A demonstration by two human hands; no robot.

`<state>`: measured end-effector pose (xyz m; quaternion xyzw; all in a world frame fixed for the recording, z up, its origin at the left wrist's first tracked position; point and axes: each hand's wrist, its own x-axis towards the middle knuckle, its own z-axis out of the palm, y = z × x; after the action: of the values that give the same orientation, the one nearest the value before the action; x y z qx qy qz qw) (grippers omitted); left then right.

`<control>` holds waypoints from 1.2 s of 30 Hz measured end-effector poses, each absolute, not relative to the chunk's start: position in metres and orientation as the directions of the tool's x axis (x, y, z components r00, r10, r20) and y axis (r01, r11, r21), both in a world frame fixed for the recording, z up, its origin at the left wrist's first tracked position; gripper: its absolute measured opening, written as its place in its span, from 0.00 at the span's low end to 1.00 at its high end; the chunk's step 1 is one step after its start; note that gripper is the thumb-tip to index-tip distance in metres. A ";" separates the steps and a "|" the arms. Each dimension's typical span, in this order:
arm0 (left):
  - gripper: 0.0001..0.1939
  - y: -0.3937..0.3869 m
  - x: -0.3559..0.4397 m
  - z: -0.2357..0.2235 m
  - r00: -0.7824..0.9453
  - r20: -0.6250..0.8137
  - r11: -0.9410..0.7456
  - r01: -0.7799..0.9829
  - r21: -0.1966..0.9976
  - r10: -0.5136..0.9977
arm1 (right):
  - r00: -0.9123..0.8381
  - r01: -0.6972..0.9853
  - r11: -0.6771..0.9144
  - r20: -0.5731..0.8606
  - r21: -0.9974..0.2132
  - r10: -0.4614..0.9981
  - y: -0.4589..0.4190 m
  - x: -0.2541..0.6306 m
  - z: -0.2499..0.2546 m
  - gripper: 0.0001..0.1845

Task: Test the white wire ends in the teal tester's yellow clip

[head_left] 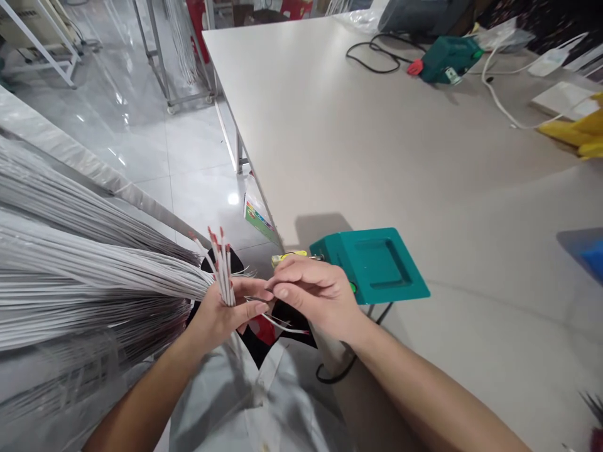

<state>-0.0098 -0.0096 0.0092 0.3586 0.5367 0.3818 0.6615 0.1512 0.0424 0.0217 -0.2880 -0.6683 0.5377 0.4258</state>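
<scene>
My left hand [221,314] is closed round a small bunch of white wires [225,276], whose reddish tips point up past the thumb. Close against its fingertips, my right hand [315,292] is closed in a pinch; what it holds, if anything, is too small to make out. A loose white wire [282,325] with a red end hangs below the two hands. Just right of my right hand sits a teal machine [362,263] with a tray-like recess on top, at the table's edge. My right hand hides part of its front.
Thick bundles of long white wires [94,257] lie on a rack at the left. The grey table [377,150] carries another teal machine [450,59], black and white cables, and a yellow item [579,129]. A wheeled metal stand [160,63] is on the floor.
</scene>
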 end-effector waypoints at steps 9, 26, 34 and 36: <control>0.04 -0.007 0.004 -0.007 0.215 -0.259 0.273 -0.038 0.961 0.942 | -0.504 0.277 0.399 0.221 -0.874 0.835 0.028 0.139 0.005 0.04; 0.15 0.000 -0.005 -0.012 -0.103 -0.300 0.281 -0.167 0.945 0.948 | -0.400 0.253 0.327 0.209 -0.911 0.892 0.036 0.141 -0.001 0.07; 0.11 -0.002 0.001 -0.009 -0.117 -0.391 0.361 -0.216 0.907 0.913 | -0.362 0.208 0.343 0.253 -0.916 0.897 0.038 0.143 -0.005 0.08; 0.08 -0.001 0.000 -0.009 -0.124 -0.388 0.366 -0.165 0.916 0.913 | -0.359 0.204 0.327 0.240 -0.923 0.902 0.038 0.142 -0.004 0.07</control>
<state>0.0001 -0.0011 -0.0093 0.3180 0.5884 0.4644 0.5806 0.1423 0.0376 -0.0043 -0.3921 -0.7050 0.4275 0.4081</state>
